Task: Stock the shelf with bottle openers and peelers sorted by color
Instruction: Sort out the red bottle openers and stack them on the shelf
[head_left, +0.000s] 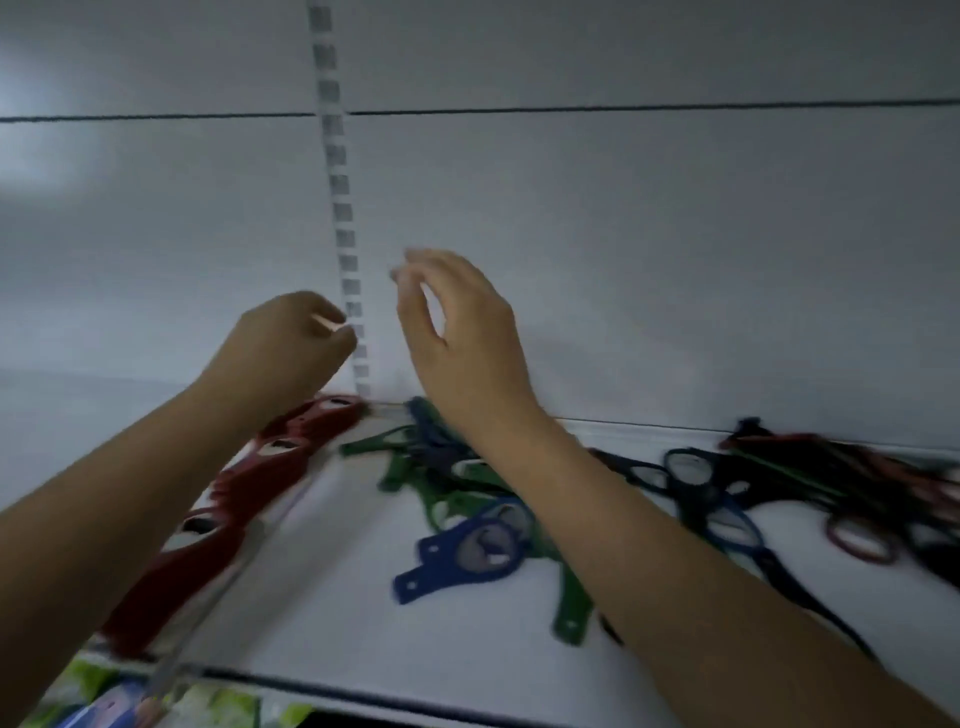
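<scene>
Already lined along shelf's left side: red plastic bottle openers (244, 499). Green (447, 499) and blue openers (462, 556) jumbled mid-shelf; dark tangle (779, 493) right. Left hand (283, 348) pinches small pale unclear item; right hand (457, 327) relaxed, empty. Risk: forearms sweeping openers off white shelf's front edge (322, 680). Free room above; back panel (623, 260) near.

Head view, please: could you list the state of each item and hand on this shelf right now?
Left hand: raised above the shelf, fingers curled; something small and pale shows at them, too blurred to name.
Right hand: raised, fingers relaxed, holding nothing.
Red openers: lying in a row on the left.
Green openers: lying loosely piled mid-shelf.
Blue opener: lying flat, on top of the green ones.
Dark pile: tangled on the right, unsorted.
</scene>
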